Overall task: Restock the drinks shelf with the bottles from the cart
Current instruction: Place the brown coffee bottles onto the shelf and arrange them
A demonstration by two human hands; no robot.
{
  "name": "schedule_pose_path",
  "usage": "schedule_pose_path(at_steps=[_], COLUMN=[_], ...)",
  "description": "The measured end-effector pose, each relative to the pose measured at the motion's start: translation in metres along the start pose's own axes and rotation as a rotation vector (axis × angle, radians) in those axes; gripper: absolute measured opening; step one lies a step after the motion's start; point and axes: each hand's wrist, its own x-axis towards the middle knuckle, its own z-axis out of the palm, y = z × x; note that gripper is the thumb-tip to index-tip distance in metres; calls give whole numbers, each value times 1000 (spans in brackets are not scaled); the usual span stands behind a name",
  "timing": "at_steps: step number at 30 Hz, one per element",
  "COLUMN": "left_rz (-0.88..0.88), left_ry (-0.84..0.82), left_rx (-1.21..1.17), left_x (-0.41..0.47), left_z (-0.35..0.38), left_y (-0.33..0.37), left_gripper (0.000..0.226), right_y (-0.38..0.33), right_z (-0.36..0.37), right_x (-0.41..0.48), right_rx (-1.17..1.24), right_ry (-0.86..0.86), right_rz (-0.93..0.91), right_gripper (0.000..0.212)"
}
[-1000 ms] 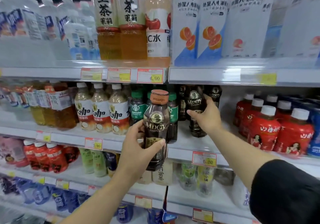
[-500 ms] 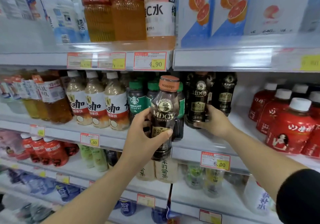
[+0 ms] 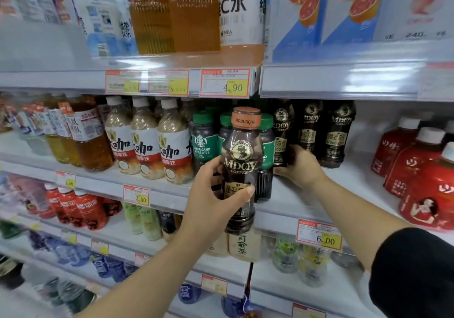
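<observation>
My left hand (image 3: 216, 194) grips a dark MDOY coffee bottle with an orange cap (image 3: 242, 155), upright in front of the middle shelf (image 3: 290, 199). My right hand (image 3: 298, 167) is wrapped round the base of a dark MDOY bottle (image 3: 282, 133) standing on that shelf. Two more black MDOY bottles (image 3: 337, 135) stand just right of it. The cart is out of view.
Green-capped Starbucks bottles (image 3: 204, 140) and milky latte bottles (image 3: 145, 143) stand left of the coffee. Red bottles with white caps (image 3: 417, 165) fill the shelf's right end. Tall tea bottles (image 3: 172, 15) and cartons sit on the shelf above; price tags line the shelf edges.
The view came closer to the shelf. My right hand slid down from the shelf bottle's middle to its base. The bottle in my left hand stayed upright in front of the shelf.
</observation>
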Motion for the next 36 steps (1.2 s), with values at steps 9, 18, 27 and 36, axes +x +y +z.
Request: schedule_pose_path(at_steps=[9,18,27,36], left_rz=[-31,-15,391,656], left_ry=[-134,-254,-352,-295], left_rx=[-134,-209,599,699], left_x=[-14,-11,3,14], left_z=[43,103,54,53], left_y=[28,53,-12,-44], left_gripper=[57,51,29,31], right_y=[-26,-13,6,26], right_z=[-87,-100,-89,-44], right_x=[-120,-149,-75,-23], right_rx=[580,379,550,318], right_ry=[-379,-63,-13,153], right_rz=[-140,-67,112,34], right_gripper=[48,50,45,65])
